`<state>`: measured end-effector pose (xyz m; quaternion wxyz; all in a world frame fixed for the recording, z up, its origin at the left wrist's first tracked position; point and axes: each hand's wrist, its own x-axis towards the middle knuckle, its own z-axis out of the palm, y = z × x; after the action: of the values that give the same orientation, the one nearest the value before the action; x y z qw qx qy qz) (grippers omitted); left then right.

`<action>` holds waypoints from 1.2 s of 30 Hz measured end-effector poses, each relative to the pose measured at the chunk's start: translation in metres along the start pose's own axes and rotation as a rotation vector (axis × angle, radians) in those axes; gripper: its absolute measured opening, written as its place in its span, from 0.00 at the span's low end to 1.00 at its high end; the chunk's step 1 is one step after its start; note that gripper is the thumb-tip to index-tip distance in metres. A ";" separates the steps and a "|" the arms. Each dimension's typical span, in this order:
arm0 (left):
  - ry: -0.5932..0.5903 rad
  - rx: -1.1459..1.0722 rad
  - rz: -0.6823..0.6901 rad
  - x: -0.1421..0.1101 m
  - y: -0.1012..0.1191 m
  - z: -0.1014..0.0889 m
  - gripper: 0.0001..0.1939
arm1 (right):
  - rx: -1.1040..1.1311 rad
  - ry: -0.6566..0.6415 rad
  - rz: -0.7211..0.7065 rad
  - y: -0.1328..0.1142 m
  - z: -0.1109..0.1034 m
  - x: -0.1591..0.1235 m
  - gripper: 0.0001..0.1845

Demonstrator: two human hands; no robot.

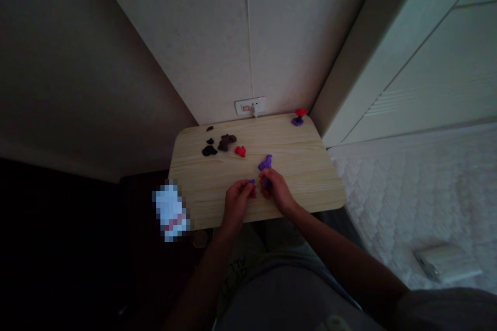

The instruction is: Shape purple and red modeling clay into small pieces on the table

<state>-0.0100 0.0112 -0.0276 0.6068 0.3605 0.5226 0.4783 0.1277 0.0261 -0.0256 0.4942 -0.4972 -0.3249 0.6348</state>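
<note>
Apparently shaping by hand: pinching a purple bit (252, 181) in left hand (237, 199) and, though dimly seen, probably a purple piece (266, 182) in right hand (278, 189), just nearside of the purple lump (265, 163), next needing light, even pressure.

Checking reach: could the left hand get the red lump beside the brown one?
Probably yes: only tabletop separates the left hand from the red lump, though that hand holds a purple bit.
</note>
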 end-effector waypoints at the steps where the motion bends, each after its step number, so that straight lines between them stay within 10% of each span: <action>1: 0.013 -0.004 -0.010 0.001 0.000 -0.002 0.15 | 0.012 -0.011 -0.002 -0.002 -0.003 0.000 0.20; 20: 0.052 -0.010 -0.025 -0.005 0.014 -0.006 0.12 | -0.243 -0.206 -0.168 -0.005 -0.017 -0.014 0.18; 36: -0.032 0.163 0.020 -0.009 0.019 0.001 0.12 | -0.552 -0.074 -0.409 -0.007 -0.017 -0.016 0.11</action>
<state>-0.0130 0.0081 -0.0076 0.5788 0.4214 0.5466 0.4344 0.1465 0.0115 -0.0196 0.4461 -0.5133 -0.5949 0.4284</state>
